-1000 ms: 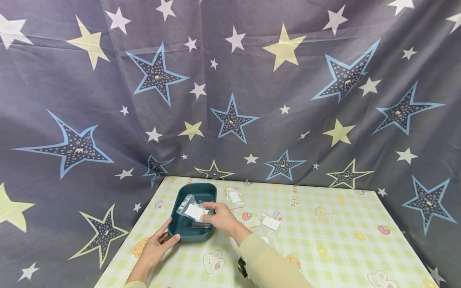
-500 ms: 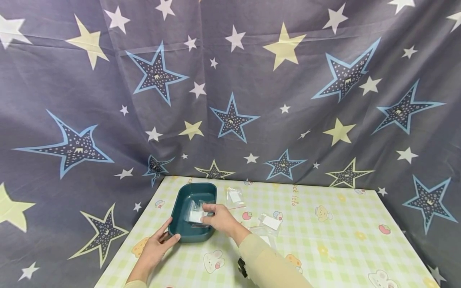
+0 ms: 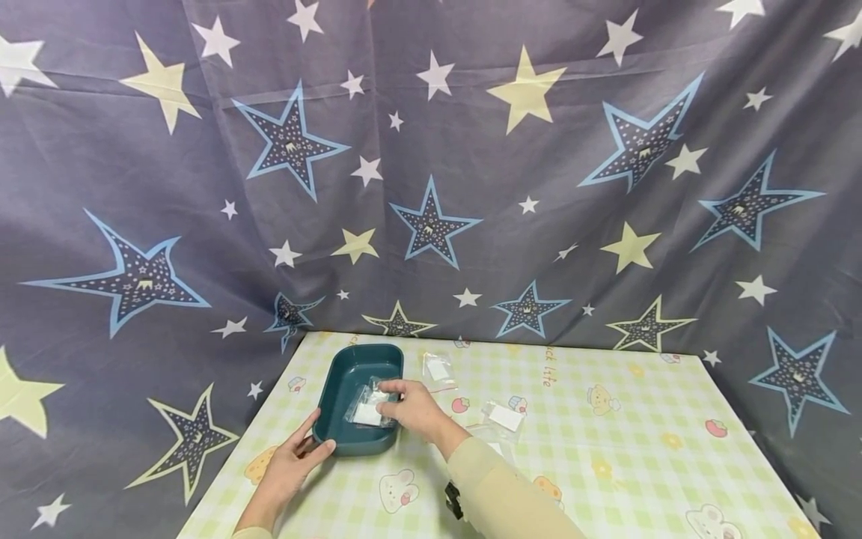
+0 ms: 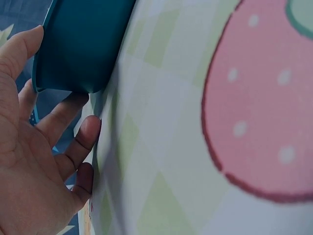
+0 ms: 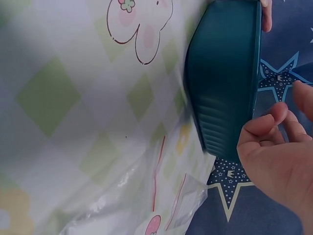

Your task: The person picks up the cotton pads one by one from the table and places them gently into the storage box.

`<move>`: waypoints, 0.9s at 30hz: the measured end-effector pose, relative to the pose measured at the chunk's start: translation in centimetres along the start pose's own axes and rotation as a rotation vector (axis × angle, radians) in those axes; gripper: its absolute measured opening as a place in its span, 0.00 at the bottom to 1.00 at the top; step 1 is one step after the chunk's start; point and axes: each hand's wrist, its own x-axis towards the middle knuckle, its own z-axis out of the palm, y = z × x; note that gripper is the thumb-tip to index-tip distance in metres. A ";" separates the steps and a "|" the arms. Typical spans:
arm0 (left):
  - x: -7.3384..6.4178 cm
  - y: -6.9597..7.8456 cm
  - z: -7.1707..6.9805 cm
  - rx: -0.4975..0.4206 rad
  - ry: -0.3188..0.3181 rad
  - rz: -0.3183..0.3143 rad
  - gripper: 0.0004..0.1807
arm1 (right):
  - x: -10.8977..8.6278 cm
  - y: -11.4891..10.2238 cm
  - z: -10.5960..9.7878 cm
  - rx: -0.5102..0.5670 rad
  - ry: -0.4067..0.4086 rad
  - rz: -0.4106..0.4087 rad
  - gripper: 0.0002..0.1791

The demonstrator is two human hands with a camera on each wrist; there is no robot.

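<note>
A deep teal plastic box with rounded corners sits at the table's left. My left hand holds its near left corner, thumb on the near wall and forefinger along the left side; the left wrist view shows the fingers against the wall. Inside the box a clear zip bag with a white label lies near the right wall. My right hand hovers over the box's right rim beside that bag. In the right wrist view its thumb stands apart from the curled fingers, with the bag hidden behind the box wall.
Right of the box, a labelled clear bag lies toward the back. Another bag is farther right, with one more label partly under the right sleeve. A star-patterned curtain hangs behind the checked tablecloth.
The labelled bag has dropped from the right hand's fingers down into the box. Both hands have stayed in nearly the same place.
</note>
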 end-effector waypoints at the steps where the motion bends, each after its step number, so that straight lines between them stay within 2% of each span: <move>1: 0.0 0.0 0.0 -0.002 0.000 -0.001 0.54 | 0.0 0.0 -0.1 0.003 -0.003 -0.001 0.25; 10: 0.1 -0.1 0.0 -0.001 0.010 -0.003 0.54 | -0.7 0.1 -1.4 0.006 -0.012 -0.030 0.26; 16: 0.3 0.1 0.1 0.001 0.016 0.018 0.53 | -1.0 0.6 -3.2 -0.004 0.013 -0.062 0.26; 22: 0.4 -0.1 -0.2 0.007 0.007 0.002 0.51 | -1.8 1.9 -5.9 -0.006 0.067 -0.081 0.25; 27: 0.5 -0.2 -0.1 -0.012 -0.004 -0.004 0.53 | -3.2 3.3 -9.7 -0.021 0.105 -0.061 0.27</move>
